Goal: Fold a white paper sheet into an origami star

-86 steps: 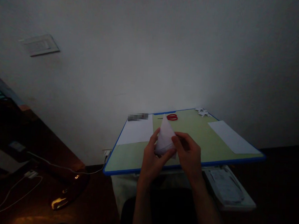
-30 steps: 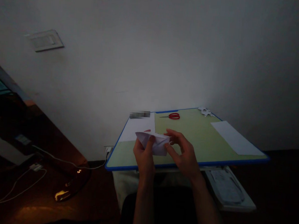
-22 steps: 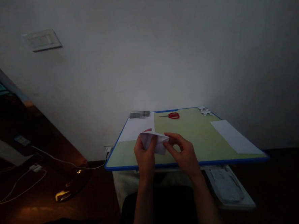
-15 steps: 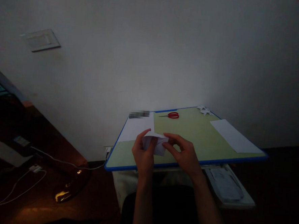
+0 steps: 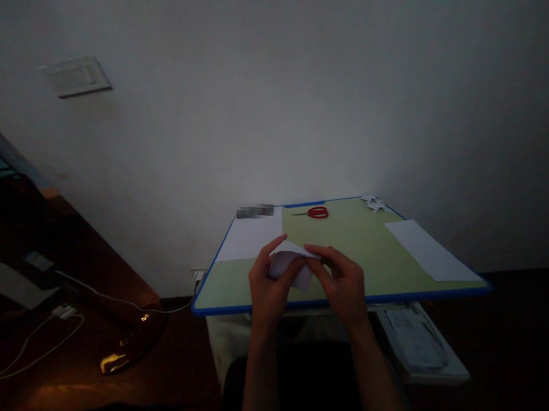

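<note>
Dim white wall behind everything, with a pale switch plate (image 5: 76,78) mounted high at far left. Below, at the left edge, a dark reddish-brown surface and a white cord (image 5: 156,311) trailing toward a plug (image 5: 199,276) low on the wall. Next, a green counter (image 5: 232,286) with blue edging. On its back left part, a white sheet (image 5: 244,241) under a blurred grey strip (image 5: 255,211), too pixelated to identify. Nearer, a left hand (image 5: 268,289) with thumb and fingers closed on folded white paper (image 5: 283,263), raised above the counter's near edge, with a pointed flap along the top. Behind, scissors (image 5: 318,212) with red handles, blades toward the left. At the paper's right corner, a right hand (image 5: 344,281) in a pinch, thumb against fingers. Farther right, small white paper pieces (image 5: 374,203) in the back corner, a tray (image 5: 457,378) beneath the counter, contents unclear, and another white sheet (image 5: 432,249) along the right edge.
</note>
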Action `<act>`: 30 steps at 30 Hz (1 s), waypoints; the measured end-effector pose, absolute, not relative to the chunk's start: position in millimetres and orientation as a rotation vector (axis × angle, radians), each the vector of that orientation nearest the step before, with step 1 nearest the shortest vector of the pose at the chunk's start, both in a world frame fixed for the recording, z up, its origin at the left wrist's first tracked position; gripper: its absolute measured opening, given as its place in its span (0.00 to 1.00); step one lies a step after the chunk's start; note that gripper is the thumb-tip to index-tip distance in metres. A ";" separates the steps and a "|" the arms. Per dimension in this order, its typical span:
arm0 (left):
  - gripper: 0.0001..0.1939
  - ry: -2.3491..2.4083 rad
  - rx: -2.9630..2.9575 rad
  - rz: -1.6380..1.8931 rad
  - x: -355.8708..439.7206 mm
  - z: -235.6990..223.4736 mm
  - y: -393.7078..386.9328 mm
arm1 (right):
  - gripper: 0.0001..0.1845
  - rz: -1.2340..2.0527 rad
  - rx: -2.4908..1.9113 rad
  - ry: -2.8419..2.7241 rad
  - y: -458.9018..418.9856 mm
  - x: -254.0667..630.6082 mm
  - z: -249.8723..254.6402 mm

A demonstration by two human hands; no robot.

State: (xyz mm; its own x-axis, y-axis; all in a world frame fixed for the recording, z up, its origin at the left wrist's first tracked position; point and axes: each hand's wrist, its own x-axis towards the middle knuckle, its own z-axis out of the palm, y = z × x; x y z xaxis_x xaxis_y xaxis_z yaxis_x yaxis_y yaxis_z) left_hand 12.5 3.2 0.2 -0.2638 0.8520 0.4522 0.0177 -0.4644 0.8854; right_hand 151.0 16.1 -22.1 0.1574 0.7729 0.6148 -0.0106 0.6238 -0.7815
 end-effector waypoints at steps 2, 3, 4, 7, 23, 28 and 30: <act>0.29 1.095 1.395 1.780 11.4 1.3 2.5 | 0.11 0.650 -0.721 -1.354 16.1 153.4 -21.6; 0.28 1.092 1.409 1.777 11.1 1.4 2.3 | 0.12 0.641 -0.714 -1.383 16.0 154.6 -21.2; 0.27 1.091 1.421 1.776 10.9 1.1 2.3 | 0.13 0.623 -0.708 -1.410 15.8 155.7 -20.7; 0.30 1.090 1.389 1.793 11.9 -2.6 4.6 | 0.13 0.557 -0.700 -1.451 14.8 156.8 -19.1; 0.23 1.016 1.391 1.624 14.6 1.7 -2.7 | 0.26 0.696 -0.648 -1.582 10.5 166.0 -20.3; 0.23 0.967 1.392 1.590 16.3 1.7 -1.1 | 0.24 0.656 -0.653 -1.542 11.0 163.0 -19.1; 0.24 0.952 1.392 1.587 15.8 -0.6 1.6 | 0.24 0.651 -0.633 -1.544 11.0 162.1 -18.4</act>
State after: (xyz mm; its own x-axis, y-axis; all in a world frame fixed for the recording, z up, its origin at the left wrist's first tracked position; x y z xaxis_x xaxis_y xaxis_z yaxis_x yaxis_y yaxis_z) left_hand 15.8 1.6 -0.6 -0.0717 0.9185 0.3889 -0.0892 -0.3942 0.9147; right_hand 162.1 11.0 -18.4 -0.0663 0.7260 0.6845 0.0169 0.6868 -0.7267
